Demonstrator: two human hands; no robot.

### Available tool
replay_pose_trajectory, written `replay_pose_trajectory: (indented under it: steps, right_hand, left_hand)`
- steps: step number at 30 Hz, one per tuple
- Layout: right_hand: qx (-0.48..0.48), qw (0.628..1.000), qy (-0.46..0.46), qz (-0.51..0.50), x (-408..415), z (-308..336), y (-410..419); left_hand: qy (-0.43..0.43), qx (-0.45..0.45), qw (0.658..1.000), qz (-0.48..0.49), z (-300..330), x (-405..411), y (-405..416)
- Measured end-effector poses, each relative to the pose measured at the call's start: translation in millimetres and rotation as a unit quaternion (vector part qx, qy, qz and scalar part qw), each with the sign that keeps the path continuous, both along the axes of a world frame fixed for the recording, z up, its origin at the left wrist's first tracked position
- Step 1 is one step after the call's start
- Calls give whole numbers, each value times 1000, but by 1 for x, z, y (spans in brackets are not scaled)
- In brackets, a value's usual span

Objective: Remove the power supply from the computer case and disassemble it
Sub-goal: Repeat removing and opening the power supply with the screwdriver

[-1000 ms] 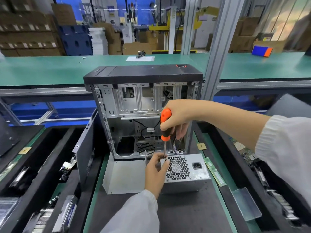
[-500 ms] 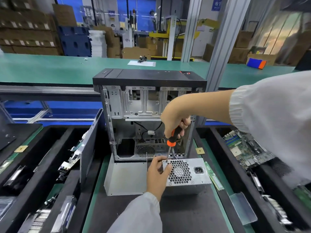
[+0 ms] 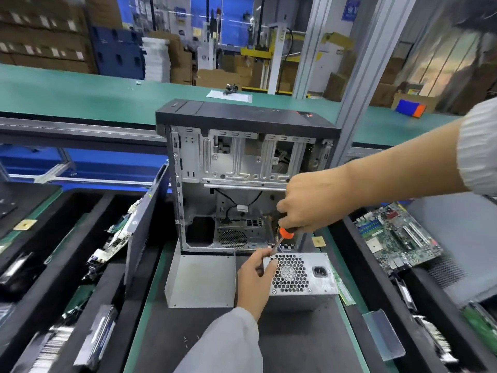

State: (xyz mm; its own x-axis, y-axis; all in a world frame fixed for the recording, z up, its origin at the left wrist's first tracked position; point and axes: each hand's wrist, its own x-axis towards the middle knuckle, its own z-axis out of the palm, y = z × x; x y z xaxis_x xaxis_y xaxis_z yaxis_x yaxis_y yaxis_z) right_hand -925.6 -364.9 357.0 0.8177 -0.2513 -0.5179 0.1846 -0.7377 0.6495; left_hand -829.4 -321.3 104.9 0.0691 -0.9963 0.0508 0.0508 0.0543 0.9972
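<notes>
The grey power supply [image 3: 306, 275] lies on the dark mat in front of the open computer case [image 3: 242, 162], its fan grille and power socket facing me. My left hand [image 3: 255, 275] rests on its upper left corner, fingers pinched around the screwdriver's shaft near the tip. My right hand [image 3: 309, 205] grips the orange-handled screwdriver [image 3: 285, 234] from above, tilted down and left toward that corner. A bent grey metal panel [image 3: 199, 281] lies to the left of the supply.
Black bins on the left hold circuit boards and drives [image 3: 113, 238]. A motherboard [image 3: 398, 235] lies in the right bin. A dark side panel [image 3: 145, 227] leans left of the case. Small screws [image 3: 188, 340] lie on the mat. A clear plastic piece [image 3: 382, 335] sits right.
My right hand has slid down over the screwdriver handle and dropped toward the supply's corner, and the tool now tilts. My head moved closer and left; the left hand stayed on the corner.
</notes>
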Motion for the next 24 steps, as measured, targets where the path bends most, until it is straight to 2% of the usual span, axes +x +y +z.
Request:
replay_pose_trajectory:
  steps: [1, 2, 3, 4, 5, 6, 7, 8, 10, 11, 12, 13, 14, 15, 16, 17, 18, 19, 21, 22, 23, 24]
  right_hand:
    - [34, 988, -41, -146, 5, -4, 4]
    - [86, 936, -101, -325, 9, -5, 3]
    - [154, 825, -170, -516, 11, -3, -3]
    - [224, 662, -213, -683, 14, 0, -9]
    - [280, 492, -225, -793, 16, 4, -13]
    - [307, 384, -222, -842, 15, 6, -17]
    - [315, 351, -206, -857, 14, 7, -19]
    - [314, 356, -183, -861, 14, 8, -19]
    - [306, 405, -168, -845, 18, 6, -15]
    - [298, 441, -173, -829, 18, 4, -12]
    - [290, 495, -169, -801, 17, 3, -10]
    - [270, 582, -145, -753, 17, 2, -6]
    - [229, 695, -102, -674, 15, 2, -3]
    - [170, 811, -44, -558, 12, 4, 0]
    - [101, 906, 16, -410, 10, 6, 3]
    - [28, 967, 62, -245, 8, 8, 4]
    - [-22, 992, 82, -95, 7, 9, 5]
    - [-37, 996, 84, 10, 6, 11, 7]
    - [-35, 992, 68, 105, 9, 11, 10]
    - [-27, 993, 60, 99, 12, 7, 11]
    - [-15, 998, 46, 44, 16, 2, 13]
    - [-4, 997, 22, -69, 19, 0, 15]
  left_hand:
    - [0, 2, 1000, 1, 0, -1, 1]
    - [-3, 2, 1000, 3, 0, -1, 1]
    - [-7, -1, 1000, 3, -1, -1, 2]
    - [-12, -3, 1000, 4, -2, -1, 4]
    - [-14, -4, 1000, 4, -3, -1, 5]
    - [-17, -6, 1000, 4, -2, -1, 7]
    - [-19, -9, 1000, 6, -2, 0, 7]
    - [-20, -13, 1000, 10, -2, 0, 7]
    - [-20, -12, 1000, 11, -1, 0, 7]
    - [-22, -9, 1000, 8, 0, -1, 7]
    - [-24, -6, 1000, 6, 0, -1, 6]
    - [-26, -3, 1000, 4, 0, -1, 6]
    - [-24, -1, 1000, 3, 0, -1, 6]
    - [-22, -2, 1000, 3, 0, -1, 6]
    - [-21, -4, 1000, 4, 1, 0, 7]
    - [-21, -4, 1000, 4, 1, 0, 8]
    - [-21, -2, 1000, 2, 1, 0, 8]
    - [-20, 0, 1000, -1, 1, 0, 9]
    - [-17, 2, 1000, -8, 3, 2, 10]
    - [-18, 3, 1000, -11, 3, 2, 10]
    - [-21, 6, 1000, -13, 4, 2, 11]
    - [-25, 8, 1000, -14, 4, 2, 12]
